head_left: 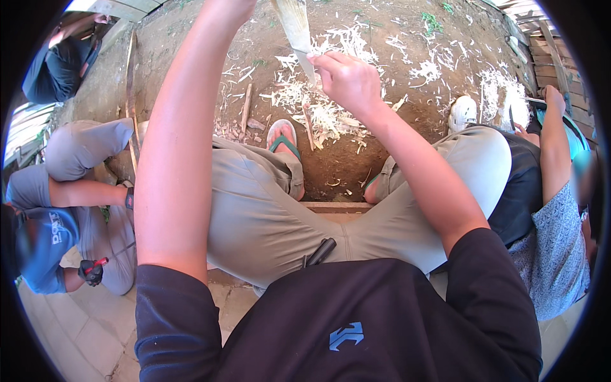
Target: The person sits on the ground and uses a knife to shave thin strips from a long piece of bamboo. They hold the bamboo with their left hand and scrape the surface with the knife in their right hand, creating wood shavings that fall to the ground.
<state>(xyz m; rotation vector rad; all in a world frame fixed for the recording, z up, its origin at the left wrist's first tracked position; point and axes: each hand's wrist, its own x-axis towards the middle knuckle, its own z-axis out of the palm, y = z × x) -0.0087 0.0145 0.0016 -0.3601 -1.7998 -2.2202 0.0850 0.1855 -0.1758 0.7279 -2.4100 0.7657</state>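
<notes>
My right hand (349,79) is closed, thumb and fingers pinching the edge of a pale, flat, tapering strip that looks like wood (293,28). The strip hangs point down above the shavings, and its upper end runs out of the picture. My left arm reaches up to the top edge, where only the wrist and the start of my left hand (230,7) show; its fingers are cut off from view. Below the strip, curly pale wood shavings (331,118) lie heaped on the dirt in front of my sandalled feet.
A black cylindrical object (320,252) lies on my lap. At left sits a person in blue (54,239), a gloved hand on something red. At right a person with a patterned sleeve (550,248) sits close beside my knee. A long thin strip (131,95) stands at left.
</notes>
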